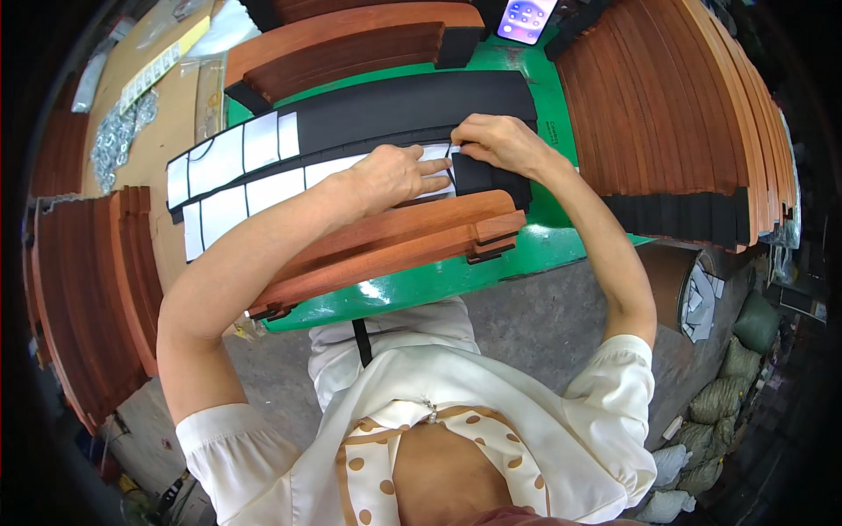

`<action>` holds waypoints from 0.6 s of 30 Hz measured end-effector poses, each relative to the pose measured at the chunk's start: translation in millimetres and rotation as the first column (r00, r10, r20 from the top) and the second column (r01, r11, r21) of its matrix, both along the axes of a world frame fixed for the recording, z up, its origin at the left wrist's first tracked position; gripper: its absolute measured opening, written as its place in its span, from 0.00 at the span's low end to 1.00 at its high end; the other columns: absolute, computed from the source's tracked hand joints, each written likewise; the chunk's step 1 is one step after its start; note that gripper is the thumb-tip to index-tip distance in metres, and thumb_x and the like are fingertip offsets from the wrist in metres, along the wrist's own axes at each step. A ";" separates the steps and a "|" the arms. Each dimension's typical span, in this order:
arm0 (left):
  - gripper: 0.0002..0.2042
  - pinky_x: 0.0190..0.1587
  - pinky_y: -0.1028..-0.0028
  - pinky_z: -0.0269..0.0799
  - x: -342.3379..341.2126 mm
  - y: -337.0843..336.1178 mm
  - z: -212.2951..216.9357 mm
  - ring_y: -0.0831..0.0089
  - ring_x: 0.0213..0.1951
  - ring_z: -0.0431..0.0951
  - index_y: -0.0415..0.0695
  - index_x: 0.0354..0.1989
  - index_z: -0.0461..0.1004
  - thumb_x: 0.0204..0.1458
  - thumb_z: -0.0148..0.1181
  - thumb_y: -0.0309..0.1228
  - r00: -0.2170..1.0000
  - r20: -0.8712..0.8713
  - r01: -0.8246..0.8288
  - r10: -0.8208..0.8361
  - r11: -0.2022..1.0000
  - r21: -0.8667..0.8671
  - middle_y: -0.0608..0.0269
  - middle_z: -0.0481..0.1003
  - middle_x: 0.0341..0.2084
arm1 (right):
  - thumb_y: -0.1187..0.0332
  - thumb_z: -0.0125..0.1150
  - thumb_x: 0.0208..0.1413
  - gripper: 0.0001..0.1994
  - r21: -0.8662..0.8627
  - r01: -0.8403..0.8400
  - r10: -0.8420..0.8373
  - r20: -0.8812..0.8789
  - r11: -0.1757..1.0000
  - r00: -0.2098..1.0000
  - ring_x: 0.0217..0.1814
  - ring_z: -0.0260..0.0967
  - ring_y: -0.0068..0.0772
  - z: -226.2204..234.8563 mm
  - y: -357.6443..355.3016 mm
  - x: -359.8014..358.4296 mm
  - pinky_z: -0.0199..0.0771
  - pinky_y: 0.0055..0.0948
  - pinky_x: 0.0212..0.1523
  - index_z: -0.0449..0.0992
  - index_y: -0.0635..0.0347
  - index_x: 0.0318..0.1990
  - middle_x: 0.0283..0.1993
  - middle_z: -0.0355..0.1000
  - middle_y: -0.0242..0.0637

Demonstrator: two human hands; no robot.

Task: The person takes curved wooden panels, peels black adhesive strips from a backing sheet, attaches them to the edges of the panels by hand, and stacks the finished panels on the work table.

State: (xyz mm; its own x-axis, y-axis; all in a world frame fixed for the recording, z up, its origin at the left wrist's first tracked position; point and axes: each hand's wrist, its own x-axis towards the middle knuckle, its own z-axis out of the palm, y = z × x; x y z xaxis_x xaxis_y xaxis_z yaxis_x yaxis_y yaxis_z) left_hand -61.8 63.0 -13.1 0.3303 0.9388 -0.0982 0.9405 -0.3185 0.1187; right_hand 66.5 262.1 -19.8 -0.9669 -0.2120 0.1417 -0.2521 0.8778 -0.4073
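Two long black strips lie across the green table in front of me, partly covered with white pieces divided by thin black lines. My left hand [399, 178] rests on the nearer strip's white pieces [276, 188], its fingers stretched out and a little apart. Just right of it, my right hand [500, 143] has thumb and fingertips pinched together where the white ends and bare black [478, 178] begins. What the pinch holds is too small to make out. The farther black strip [412, 105] shows white pieces [232, 149] at its left part.
Reddish-brown curved wooden slats [386, 241] lie along the near edge of the green table [544, 250]. More stand stacked at right [653, 105], left [96, 280] and back [351, 44]. A lit phone [526, 19] stands at the back. Metal pieces in plastic [123, 140] lie on cardboard.
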 end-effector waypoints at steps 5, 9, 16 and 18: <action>0.32 0.42 0.69 0.77 0.2 2.0 3.3 0.63 0.45 0.74 0.52 0.59 0.64 0.39 0.61 0.21 1.000 -0.005 -0.028 0.028 0.996 -0.087 0.64 0.62 0.61 | 0.76 0.60 0.53 0.06 -0.833 0.392 -0.505 0.161 0.391 0.848 0.39 0.72 0.21 -10.0 3.0 8.4 0.72 0.20 0.39 0.73 0.61 0.38 0.36 0.73 0.31; 0.33 0.48 0.65 0.74 -8.7 7.6 17.4 0.60 0.52 0.71 0.52 0.61 0.62 0.42 0.64 0.25 0.983 0.159 -0.064 0.092 0.983 -0.174 0.63 0.62 0.61 | 0.74 0.61 0.54 0.18 -0.981 0.183 -0.576 0.111 0.068 0.810 0.42 0.73 0.27 18.9 6.7 20.3 0.74 0.24 0.41 0.63 0.62 0.50 0.41 0.73 0.36; 0.12 0.38 0.70 0.72 25.4 -15.3 112.4 0.71 0.34 0.77 0.41 0.45 0.74 0.57 0.55 0.33 0.585 0.711 -0.507 0.391 0.860 -0.056 0.60 0.75 0.35 | 0.76 0.68 0.46 0.27 -0.489 0.231 -0.409 -0.298 0.841 0.862 0.35 0.76 0.26 106.0 -63.0 61.1 0.77 0.24 0.37 0.62 0.61 0.54 0.35 0.75 0.36; 0.12 0.36 0.75 0.72 50.1 -34.5 126.8 0.79 0.31 0.76 0.38 0.44 0.73 0.58 0.55 0.34 0.347 0.810 -0.479 0.473 0.832 -0.280 0.65 0.75 0.33 | 0.76 0.67 0.44 0.25 -0.353 0.191 -0.331 -0.393 0.916 0.858 0.34 0.76 0.30 107.8 -91.7 69.7 0.77 0.26 0.34 0.66 0.58 0.52 0.34 0.75 0.37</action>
